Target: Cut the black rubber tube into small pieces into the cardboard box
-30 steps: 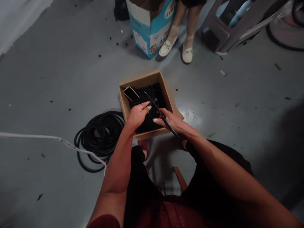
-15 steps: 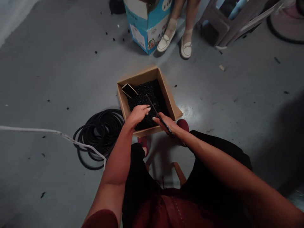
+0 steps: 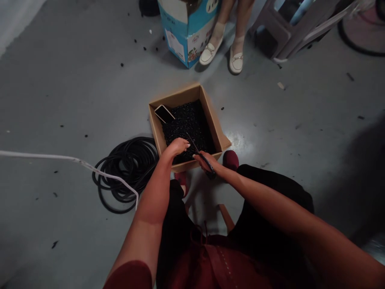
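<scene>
Scissors (image 3: 199,153) drawn back toward the person since the earlier frames: the right hand (image 3: 207,162) has slid in over the near wall of the cardboard box (image 3: 177,97), and the blades now show shorter, their tips dipping into the heap of small black rubber pieces (image 3: 189,120) instead of reaching across it. Right hand closed around the scissor handles, fingers hiding the grip; blades look nearly together, though the exact opening is hard to tell. Left hand (image 3: 176,147) curled, fingers bunched and pointing toward the blades, low over the heap near the box's near wall; cannot tell whether it pinches anything. Whole view has tipped slightly, so the box sits a little higher in frame. Phone (image 3: 164,113) leaning in the box's far left corner, on the heap's edge. Left of the box, a coil of black rubber cord (image 3: 124,175) with a white cable (image 3: 90,165) lying across it. Beyond the box, a co-worker's feet in cream loafers (image 3: 218,52) beside a blue printed carton (image 3: 188,30); grey plastic stool (image 3: 285,28) past them. Loose black bits dot the floor around the box.
</scene>
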`<state>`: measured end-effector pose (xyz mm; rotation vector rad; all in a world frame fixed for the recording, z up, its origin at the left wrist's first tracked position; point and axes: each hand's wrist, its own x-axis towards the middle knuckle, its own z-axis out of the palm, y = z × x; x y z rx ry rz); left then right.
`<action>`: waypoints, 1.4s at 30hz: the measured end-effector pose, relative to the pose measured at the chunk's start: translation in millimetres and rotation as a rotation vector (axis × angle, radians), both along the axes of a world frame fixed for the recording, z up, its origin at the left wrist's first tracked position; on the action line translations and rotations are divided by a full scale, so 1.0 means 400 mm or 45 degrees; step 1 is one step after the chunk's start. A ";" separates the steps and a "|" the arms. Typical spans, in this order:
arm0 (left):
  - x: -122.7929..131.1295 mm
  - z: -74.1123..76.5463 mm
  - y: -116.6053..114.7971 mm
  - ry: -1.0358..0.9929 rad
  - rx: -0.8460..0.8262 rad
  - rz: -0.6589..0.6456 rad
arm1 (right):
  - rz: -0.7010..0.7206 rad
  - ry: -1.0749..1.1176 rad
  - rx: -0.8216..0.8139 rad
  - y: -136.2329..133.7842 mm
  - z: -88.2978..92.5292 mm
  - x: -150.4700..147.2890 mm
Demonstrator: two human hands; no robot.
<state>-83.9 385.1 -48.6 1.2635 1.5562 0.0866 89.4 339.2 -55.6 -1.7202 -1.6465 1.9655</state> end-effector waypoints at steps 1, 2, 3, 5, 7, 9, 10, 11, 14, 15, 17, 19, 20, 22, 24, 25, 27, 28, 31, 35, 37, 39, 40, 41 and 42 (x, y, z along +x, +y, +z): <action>0.000 -0.005 0.000 0.005 -0.014 0.005 | -0.003 0.007 -0.017 -0.002 -0.003 0.000; -0.001 -0.011 -0.001 0.009 -0.027 0.010 | -0.006 0.016 -0.034 -0.005 -0.005 0.000; -0.001 -0.017 -0.001 0.012 -0.041 0.016 | -0.008 0.026 -0.051 -0.006 -0.006 0.000; -0.003 -0.026 0.000 0.018 -0.053 0.033 | -0.011 0.047 -0.085 -0.008 -0.006 0.001; -0.007 -0.029 0.004 0.025 -0.029 0.060 | -0.020 0.069 -0.108 -0.005 -0.004 0.000; -0.014 -0.018 0.011 0.030 0.034 0.092 | -0.039 0.085 -0.109 0.004 0.003 -0.002; -0.019 -0.008 0.015 0.020 0.080 0.110 | -0.055 0.088 -0.100 0.011 0.009 -0.004; -0.024 0.005 0.019 -0.009 0.133 0.138 | -0.073 0.087 -0.087 0.020 0.018 -0.005; -0.034 0.053 0.025 -0.176 0.268 0.283 | -0.146 0.115 -0.001 0.053 0.055 0.000; -0.034 0.068 0.026 -0.231 0.291 0.334 | -0.166 0.141 0.045 0.065 0.068 0.004; -0.028 0.094 0.028 -0.303 0.304 0.430 | -0.177 0.172 0.146 0.087 0.088 0.016; -0.017 0.115 0.031 -0.367 0.302 0.535 | -0.154 0.132 0.245 0.104 0.098 0.031; -0.011 0.123 0.032 -0.406 0.293 0.598 | -0.131 0.103 0.289 0.110 0.101 0.038; 0.000 0.137 0.035 -0.491 0.256 0.709 | -0.062 0.063 0.366 0.118 0.105 0.053; 0.006 0.144 0.037 -0.554 0.219 0.777 | 0.024 0.034 0.427 0.120 0.115 0.065; 0.006 0.146 0.037 -0.574 0.214 0.797 | 0.062 0.011 0.452 0.120 0.122 0.069; 0.003 0.145 0.037 -0.574 0.235 0.820 | 0.118 -0.054 0.497 0.120 0.138 0.075; 0.001 0.144 0.036 -0.559 0.255 0.821 | 0.137 -0.085 0.510 0.120 0.146 0.076; -0.003 0.144 0.034 -0.501 0.301 0.779 | 0.184 -0.131 0.529 0.119 0.161 0.076; 0.002 0.159 0.034 -0.470 0.308 0.737 | 0.234 -0.119 0.536 0.117 0.159 0.075; 0.004 0.165 0.034 -0.486 0.298 0.723 | 0.259 -0.115 0.541 0.117 0.154 0.076; 0.004 0.166 0.033 -0.498 0.280 0.692 | 0.281 -0.111 0.549 0.119 0.150 0.076; 0.004 0.165 0.032 -0.500 0.269 0.672 | 0.290 -0.108 0.552 0.120 0.149 0.076; 0.003 0.163 0.031 -0.499 0.260 0.653 | 0.297 -0.105 0.554 0.121 0.148 0.076; 0.001 0.161 0.030 -0.496 0.253 0.637 | 0.303 -0.100 0.556 0.123 0.148 0.076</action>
